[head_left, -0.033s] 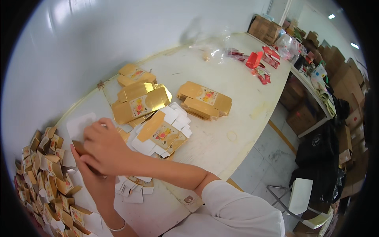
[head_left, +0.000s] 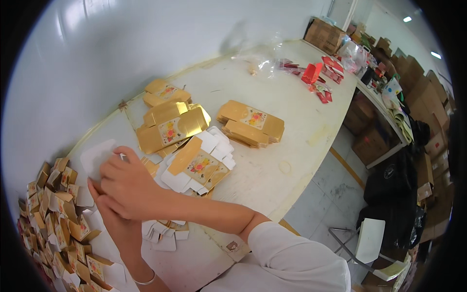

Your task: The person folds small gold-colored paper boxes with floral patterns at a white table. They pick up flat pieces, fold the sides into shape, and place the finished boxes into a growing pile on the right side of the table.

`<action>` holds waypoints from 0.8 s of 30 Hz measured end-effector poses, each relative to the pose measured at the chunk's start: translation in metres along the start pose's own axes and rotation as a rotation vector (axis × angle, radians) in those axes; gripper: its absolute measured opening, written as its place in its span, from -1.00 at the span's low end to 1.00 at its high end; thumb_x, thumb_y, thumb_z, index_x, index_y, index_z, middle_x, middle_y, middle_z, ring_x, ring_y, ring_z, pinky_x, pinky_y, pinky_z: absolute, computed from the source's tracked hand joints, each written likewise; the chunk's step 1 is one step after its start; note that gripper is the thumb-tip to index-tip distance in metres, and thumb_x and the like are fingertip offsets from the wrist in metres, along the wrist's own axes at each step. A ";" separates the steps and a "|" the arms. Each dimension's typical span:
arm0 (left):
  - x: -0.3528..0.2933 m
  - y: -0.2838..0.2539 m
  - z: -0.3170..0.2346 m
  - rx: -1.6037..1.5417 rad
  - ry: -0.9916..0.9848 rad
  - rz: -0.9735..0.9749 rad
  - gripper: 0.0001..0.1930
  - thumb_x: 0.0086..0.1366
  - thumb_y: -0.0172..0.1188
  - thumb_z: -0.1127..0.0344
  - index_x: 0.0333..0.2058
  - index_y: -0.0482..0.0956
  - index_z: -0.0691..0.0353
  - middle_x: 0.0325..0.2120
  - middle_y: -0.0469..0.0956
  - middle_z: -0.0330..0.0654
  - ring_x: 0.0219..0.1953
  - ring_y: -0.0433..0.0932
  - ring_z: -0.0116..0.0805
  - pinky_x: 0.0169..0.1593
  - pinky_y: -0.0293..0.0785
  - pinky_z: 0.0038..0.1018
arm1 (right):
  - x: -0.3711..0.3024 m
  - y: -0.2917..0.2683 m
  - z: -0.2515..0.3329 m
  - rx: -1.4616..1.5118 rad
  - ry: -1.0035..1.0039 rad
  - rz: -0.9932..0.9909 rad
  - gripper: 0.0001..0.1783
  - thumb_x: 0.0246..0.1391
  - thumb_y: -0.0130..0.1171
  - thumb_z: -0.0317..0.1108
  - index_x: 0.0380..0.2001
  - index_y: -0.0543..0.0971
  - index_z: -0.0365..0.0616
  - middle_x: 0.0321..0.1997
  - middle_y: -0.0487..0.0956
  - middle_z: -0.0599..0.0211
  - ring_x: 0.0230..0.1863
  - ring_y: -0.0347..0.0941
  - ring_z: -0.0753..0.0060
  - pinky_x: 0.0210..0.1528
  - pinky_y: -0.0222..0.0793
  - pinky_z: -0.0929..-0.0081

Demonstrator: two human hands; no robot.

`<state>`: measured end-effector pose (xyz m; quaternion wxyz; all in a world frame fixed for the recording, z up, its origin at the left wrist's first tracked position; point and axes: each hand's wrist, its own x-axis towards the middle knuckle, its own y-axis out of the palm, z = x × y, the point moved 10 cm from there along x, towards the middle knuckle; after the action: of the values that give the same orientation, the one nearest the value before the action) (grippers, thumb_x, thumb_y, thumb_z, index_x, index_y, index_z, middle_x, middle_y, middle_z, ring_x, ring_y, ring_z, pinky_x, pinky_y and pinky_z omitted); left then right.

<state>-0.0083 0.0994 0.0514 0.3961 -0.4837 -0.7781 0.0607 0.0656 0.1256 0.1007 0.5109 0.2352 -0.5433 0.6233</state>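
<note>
My left hand (head_left: 112, 214) and my right hand (head_left: 129, 182) are close together over the left part of the table, the right one overlapping the left. Between them is a small folding carton, mostly covered by my fingers; its white flap (head_left: 97, 155) sticks out beyond my right hand. Both hands are closed on it, though the right index finger is partly raised. To the left lies a heap of opened gold cartons (head_left: 65, 214) with white insides and flower prints. On the right are flat carton blanks with white undersides (head_left: 221, 146) and a gold blank (head_left: 151, 138).
Another stack of gold blanks (head_left: 250, 121) lies mid-table, with a smaller one (head_left: 165, 90) by the wall. Red packets (head_left: 312, 73) and clear plastic film (head_left: 266, 68) lie at the far end, near a cardboard box (head_left: 323, 35). A folding chair (head_left: 369, 241) stands right.
My right hand has tilted slightly and closed down over my left, covering the strip of carton that showed between them. The blanks and the heap stay in place.
</note>
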 end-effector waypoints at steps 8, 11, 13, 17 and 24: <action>0.003 -0.046 0.016 -0.288 0.003 -0.192 -0.28 0.10 0.12 0.43 0.20 -0.05 0.16 0.12 0.07 -0.13 0.13 0.12 -0.25 0.13 0.12 -0.38 | -0.007 -0.021 -0.052 0.779 0.520 -0.378 -0.65 -0.02 0.11 -0.28 -0.16 0.36 -0.17 -0.04 0.28 0.17 0.02 0.22 0.24 0.18 -0.04 0.33; 0.000 -0.038 0.026 -0.308 -0.018 -0.093 -0.36 0.09 0.15 0.42 0.13 0.05 0.19 0.02 0.13 -0.17 0.06 0.17 -0.30 0.10 0.15 -0.41 | -0.024 0.058 -0.049 1.683 0.922 -0.106 -0.60 0.00 0.11 -0.27 -0.09 0.34 -0.18 -0.09 0.35 0.31 -0.07 0.28 0.45 0.01 0.15 0.53; -0.001 -0.039 0.036 -0.312 -0.034 -0.063 -0.42 0.10 0.16 0.40 0.07 0.11 0.19 -0.03 0.14 -0.19 0.01 0.20 -0.33 0.07 0.16 -0.43 | -0.027 0.068 -0.039 1.841 0.958 0.065 -0.58 0.00 0.11 -0.28 -0.06 0.35 -0.18 -0.14 0.40 0.40 -0.16 0.32 0.59 -0.13 0.25 0.62; -0.003 -0.035 0.046 -0.287 -0.148 0.028 -0.54 0.08 0.17 0.35 -0.07 0.18 0.20 -0.17 0.19 -0.23 -0.12 0.23 -0.41 -0.06 0.21 -0.54 | -0.026 0.075 -0.044 1.886 0.974 0.000 -0.50 -0.24 -0.12 -0.62 -0.10 0.41 -0.19 -0.24 0.44 0.43 -0.25 0.34 0.64 -0.24 0.28 0.67; -0.003 -0.050 0.038 -0.561 -0.202 -0.178 -0.32 0.04 0.14 0.51 0.13 0.03 0.17 -0.08 0.32 -0.10 -0.06 0.31 -0.37 0.02 0.20 -0.50 | -0.020 0.063 -0.041 1.694 0.612 0.065 -0.66 -0.28 -0.12 -0.58 -0.38 0.56 -0.33 -0.16 0.49 0.13 -0.05 0.36 0.29 0.00 0.23 0.46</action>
<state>-0.0687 0.0818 0.0482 0.1714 -0.4959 -0.8391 -0.1436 0.0275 0.1631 0.0440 0.2706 0.3412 0.2516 0.8643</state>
